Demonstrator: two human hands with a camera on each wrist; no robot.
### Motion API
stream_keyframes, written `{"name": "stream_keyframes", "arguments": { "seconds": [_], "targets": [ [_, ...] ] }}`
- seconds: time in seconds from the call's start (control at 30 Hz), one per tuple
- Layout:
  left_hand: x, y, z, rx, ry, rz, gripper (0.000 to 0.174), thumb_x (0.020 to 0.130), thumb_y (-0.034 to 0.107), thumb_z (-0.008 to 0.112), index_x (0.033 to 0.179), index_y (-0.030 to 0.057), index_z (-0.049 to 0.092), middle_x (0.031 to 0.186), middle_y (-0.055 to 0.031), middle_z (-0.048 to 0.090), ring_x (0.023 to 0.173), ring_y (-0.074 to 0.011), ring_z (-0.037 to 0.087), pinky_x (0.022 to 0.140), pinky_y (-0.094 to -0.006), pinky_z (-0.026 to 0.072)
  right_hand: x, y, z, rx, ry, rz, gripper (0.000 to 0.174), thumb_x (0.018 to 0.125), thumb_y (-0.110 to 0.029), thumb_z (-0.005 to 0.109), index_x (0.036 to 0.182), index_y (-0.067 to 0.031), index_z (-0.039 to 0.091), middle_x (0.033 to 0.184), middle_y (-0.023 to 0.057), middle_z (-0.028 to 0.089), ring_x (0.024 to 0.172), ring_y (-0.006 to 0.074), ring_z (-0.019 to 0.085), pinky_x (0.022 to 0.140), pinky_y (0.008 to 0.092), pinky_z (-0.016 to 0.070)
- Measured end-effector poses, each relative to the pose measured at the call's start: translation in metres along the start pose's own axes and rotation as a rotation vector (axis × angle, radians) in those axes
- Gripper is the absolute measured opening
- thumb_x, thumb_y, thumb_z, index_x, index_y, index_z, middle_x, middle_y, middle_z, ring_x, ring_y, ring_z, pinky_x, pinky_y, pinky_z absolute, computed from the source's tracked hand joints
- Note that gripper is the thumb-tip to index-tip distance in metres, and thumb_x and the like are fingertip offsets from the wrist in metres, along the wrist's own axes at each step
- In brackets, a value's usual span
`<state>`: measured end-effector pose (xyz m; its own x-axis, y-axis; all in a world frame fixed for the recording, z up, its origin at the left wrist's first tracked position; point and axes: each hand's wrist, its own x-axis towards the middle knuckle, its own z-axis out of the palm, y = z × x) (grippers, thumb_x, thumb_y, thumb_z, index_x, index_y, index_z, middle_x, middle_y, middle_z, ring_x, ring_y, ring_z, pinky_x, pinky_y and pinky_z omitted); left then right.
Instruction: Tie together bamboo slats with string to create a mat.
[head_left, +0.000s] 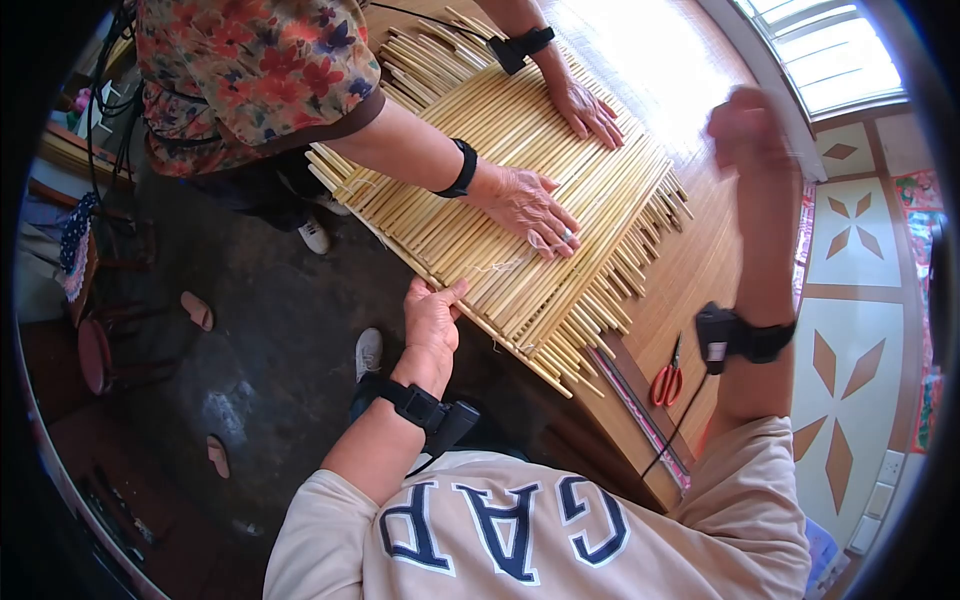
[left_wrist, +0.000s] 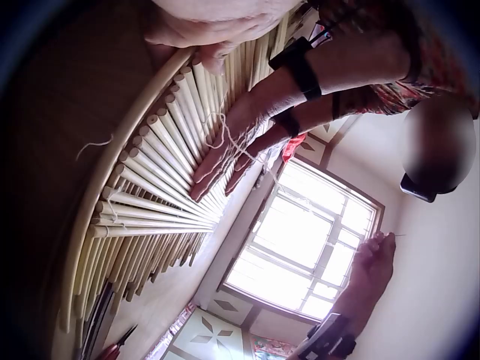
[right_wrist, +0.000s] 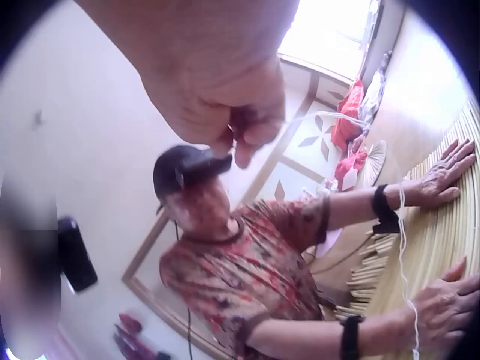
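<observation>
A mat of pale bamboo rods (head_left: 520, 170), laid side by side, overhangs the table's front edge. My left hand (head_left: 432, 318) grips its near edge strip (left_wrist: 94, 172), thumb on top and fingers underneath. Raised high at the right, my right hand (head_left: 750, 135) is blurred in the head view. In the right wrist view its curled fingertips pinch a white string (right_wrist: 403, 247), which runs down toward the mat. A thin sliver (left_wrist: 400, 235) pokes out from those fingertips in the left wrist view. Another person's two hands, one nearer (head_left: 530, 208) and one farther (head_left: 590, 112), lie flat on the rods.
Red-handled scissors (head_left: 667, 383) lie on the wooden table (head_left: 640, 350), right of the mat, near a long ruler-like strip (head_left: 640, 412). Loose rod ends (head_left: 590, 335) jut out along the mat's right side. The other person, in a flowered shirt (head_left: 255, 75), stands across the left side.
</observation>
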<state>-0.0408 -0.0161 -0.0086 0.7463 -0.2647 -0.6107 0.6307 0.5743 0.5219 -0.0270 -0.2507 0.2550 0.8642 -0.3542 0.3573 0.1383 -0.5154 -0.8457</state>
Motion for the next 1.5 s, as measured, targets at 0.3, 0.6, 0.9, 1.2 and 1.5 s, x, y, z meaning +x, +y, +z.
{"name": "stream_keyframes", "arguments": {
  "seconds": [0.3,0.6,0.9,1.2,1.5],
  "targets": [
    [0.001,0.008,-0.010,-0.102,-0.150,-0.195,0.030,0.080,0.000,0.057,0.109,0.0051,0.049,0.105,-0.0064,0.056,0.094,-0.0169,0.055,0.083,-0.0303,0.0465,-0.108,0.110,0.122,-0.403,-0.776,-0.022,0.006,0.080,-0.005,0.052,0.085,-0.0083,0.052,0.059,0.0080,0.055,0.054,0.0208,0.057,0.048,0.0324,0.0432],
    [0.002,0.005,-0.012,-0.112,-0.131,-0.195,0.034,0.079,0.004,0.060,0.111,0.0050,0.048,0.106,-0.0059,0.055,0.097,-0.0168,0.054,0.082,-0.0304,0.0462,-0.108,0.109,0.127,-0.564,-0.767,-0.222,0.008,0.072,-0.012,0.056,0.076,-0.0070,0.051,0.051,0.0141,0.052,0.049,0.0308,0.056,0.046,0.0401,0.0435],
    [-0.002,0.006,-0.008,-0.048,-0.087,-0.177,0.032,0.079,0.004,0.060,0.109,0.0031,0.048,0.103,-0.0070,0.056,0.093,-0.0184,0.055,0.081,-0.0324,0.0470,-0.097,0.094,0.131,-0.937,-0.930,-0.181,0.009,0.071,-0.011,0.051,0.077,-0.0044,0.051,0.054,0.0148,0.055,0.052,0.0319,0.059,0.045,0.0422,0.0446],
    [-0.007,0.011,-0.003,0.029,-0.031,-0.165,0.029,0.080,0.005,0.060,0.107,0.0026,0.051,0.100,-0.0063,0.057,0.088,-0.0171,0.058,0.074,-0.0312,0.0498,-0.094,0.094,0.134,-0.795,-0.937,-0.249,0.011,0.073,-0.011,0.051,0.067,-0.0041,0.045,0.051,0.0124,0.050,0.050,0.0305,0.055,0.046,0.0409,0.0421],
    [-0.006,0.010,-0.003,0.050,-0.033,-0.150,0.031,0.080,0.005,0.059,0.109,0.0052,0.049,0.103,-0.0045,0.056,0.091,-0.0156,0.056,0.077,-0.0328,0.0484,-0.089,0.088,0.138,-0.817,-1.003,-0.271,0.012,0.070,-0.010,0.051,0.075,-0.0004,0.056,0.056,0.0166,0.057,0.054,0.0319,0.060,0.046,0.0407,0.0459]
  ]
}}
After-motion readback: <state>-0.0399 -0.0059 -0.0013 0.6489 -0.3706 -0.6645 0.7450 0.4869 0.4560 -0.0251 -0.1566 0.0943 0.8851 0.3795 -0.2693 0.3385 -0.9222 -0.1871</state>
